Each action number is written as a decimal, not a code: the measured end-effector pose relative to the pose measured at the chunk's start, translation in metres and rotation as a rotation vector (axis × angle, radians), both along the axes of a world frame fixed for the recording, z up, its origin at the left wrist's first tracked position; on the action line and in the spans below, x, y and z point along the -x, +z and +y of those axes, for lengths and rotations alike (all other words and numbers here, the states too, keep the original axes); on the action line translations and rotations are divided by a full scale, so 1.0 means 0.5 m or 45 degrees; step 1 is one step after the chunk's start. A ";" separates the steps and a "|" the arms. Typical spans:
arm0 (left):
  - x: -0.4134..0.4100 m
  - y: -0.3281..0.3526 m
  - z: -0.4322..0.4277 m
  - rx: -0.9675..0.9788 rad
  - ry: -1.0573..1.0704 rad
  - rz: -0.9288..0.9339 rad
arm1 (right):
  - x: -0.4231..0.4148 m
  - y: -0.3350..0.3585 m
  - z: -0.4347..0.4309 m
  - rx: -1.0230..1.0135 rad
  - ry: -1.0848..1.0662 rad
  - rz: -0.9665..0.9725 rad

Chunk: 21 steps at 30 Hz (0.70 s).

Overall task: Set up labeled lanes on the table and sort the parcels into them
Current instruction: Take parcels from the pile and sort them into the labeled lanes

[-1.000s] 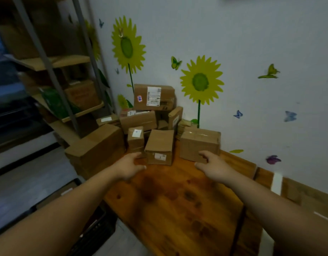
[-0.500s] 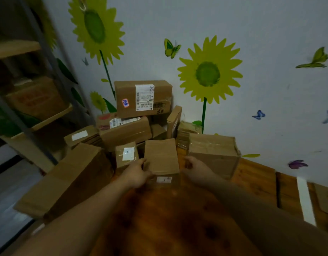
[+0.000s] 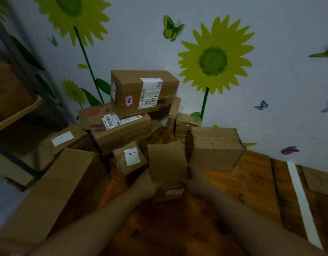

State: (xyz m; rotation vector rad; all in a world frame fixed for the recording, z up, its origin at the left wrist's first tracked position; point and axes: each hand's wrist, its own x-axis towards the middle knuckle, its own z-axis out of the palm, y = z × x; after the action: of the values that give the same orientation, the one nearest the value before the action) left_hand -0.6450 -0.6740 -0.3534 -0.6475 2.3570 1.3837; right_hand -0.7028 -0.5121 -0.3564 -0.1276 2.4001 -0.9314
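A small brown cardboard parcel (image 3: 166, 161) with a white label on its near face stands at the front of the parcel pile on the wooden table (image 3: 224, 200). My left hand (image 3: 145, 183) grips its left side and my right hand (image 3: 191, 179) grips its right side; the fingers are partly hidden behind the box. A white tape strip (image 3: 303, 202) runs across the table at the right.
The pile fills the table's far left corner against the sunflower wall: a big labelled box (image 3: 143, 91) on top, a cube box (image 3: 214, 147) at right, a small labelled box (image 3: 130, 157), a long box (image 3: 52, 194) at left. Metal shelving (image 3: 13, 111) stands left.
Both hands reached forward from the open table and closed on the two sides of the small parcel. The view moved closer to the pile.
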 end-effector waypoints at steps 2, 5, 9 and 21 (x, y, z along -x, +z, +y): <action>-0.022 0.014 0.030 -0.038 -0.032 0.018 | -0.022 0.003 0.031 0.006 0.011 -0.001; -0.065 0.033 0.080 -0.041 -0.070 0.054 | -0.058 0.003 0.091 -0.007 0.051 -0.015; -0.128 0.051 0.153 -0.015 -0.053 0.032 | -0.120 0.013 0.180 0.044 0.056 0.007; -0.213 0.075 0.258 -0.027 0.098 0.062 | -0.267 0.089 0.330 0.227 -0.270 0.196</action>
State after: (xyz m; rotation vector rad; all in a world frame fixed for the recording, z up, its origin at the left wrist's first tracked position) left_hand -0.5386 -0.5447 -0.3160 -0.7136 2.3751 1.4709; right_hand -0.5692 -0.3472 -0.3117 -0.0108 2.5031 -1.2751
